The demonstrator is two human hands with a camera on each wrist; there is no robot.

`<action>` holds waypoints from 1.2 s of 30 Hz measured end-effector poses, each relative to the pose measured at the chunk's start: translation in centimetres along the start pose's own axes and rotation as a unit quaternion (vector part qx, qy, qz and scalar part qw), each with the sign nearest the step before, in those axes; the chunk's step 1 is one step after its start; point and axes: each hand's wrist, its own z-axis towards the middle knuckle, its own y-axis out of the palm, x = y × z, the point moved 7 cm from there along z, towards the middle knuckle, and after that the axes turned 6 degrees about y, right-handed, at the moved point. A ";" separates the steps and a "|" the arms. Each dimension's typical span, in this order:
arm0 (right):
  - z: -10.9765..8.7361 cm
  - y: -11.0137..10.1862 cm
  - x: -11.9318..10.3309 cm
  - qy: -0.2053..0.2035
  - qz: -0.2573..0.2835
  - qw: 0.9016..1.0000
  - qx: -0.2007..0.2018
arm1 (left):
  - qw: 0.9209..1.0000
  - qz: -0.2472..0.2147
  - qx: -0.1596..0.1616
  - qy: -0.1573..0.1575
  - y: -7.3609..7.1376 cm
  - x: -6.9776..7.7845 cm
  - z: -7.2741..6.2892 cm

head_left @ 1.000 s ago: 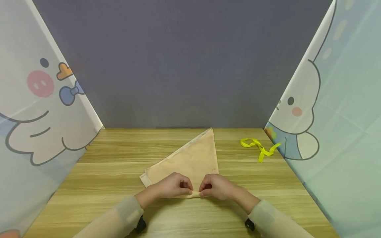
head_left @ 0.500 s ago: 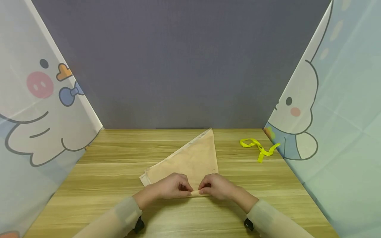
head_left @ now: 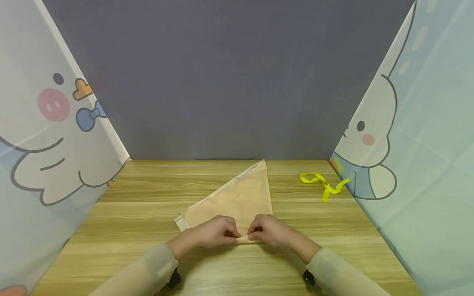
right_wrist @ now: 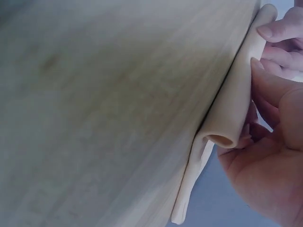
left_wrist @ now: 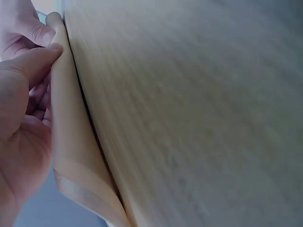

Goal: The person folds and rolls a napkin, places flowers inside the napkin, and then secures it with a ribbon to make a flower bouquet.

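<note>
A beige cloth (head_left: 233,197), folded into a rough triangle, lies on the table with its near edge turned over into a narrow roll. My left hand (head_left: 220,232) pinches this roll between thumb and fingers, just left of its middle. Close beside it, my right hand (head_left: 270,230) grips the roll the same way, and a short stretch shows between the thumbs. The right wrist view shows the hollow end of the rolled edge (right_wrist: 232,104). In the left wrist view, the roll (left_wrist: 71,127) runs along under the left thumb, and a flatter, paler hem shows lower down.
A loose yellow ribbon (head_left: 326,187) lies at the back right of the wood-grain table (head_left: 148,189). Behind the table stands a dark grey panel (head_left: 229,82). Cartoon-printed sheets flank the left (head_left: 33,172) and right (head_left: 426,172) sides.
The rolled near edge has shifted slightly away from me and looks tighter and more even. Both hands keep their pinch on it. The ribbon stays where it was.
</note>
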 end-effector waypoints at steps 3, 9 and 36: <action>0.1 0.1 -0.2 -0.007 0.022 1.000 -0.013 | 1.000 -0.004 0.010 0.002 0.0 -0.2 0.0; 0.0 -0.2 -0.7 -0.034 0.043 0.998 -0.003 | 0.999 -0.036 0.019 -0.005 -0.2 -0.7 -0.1; 1.1 -0.3 0.6 -0.011 0.033 0.999 0.009 | 0.994 -0.076 0.034 -0.068 -0.7 -2.6 0.4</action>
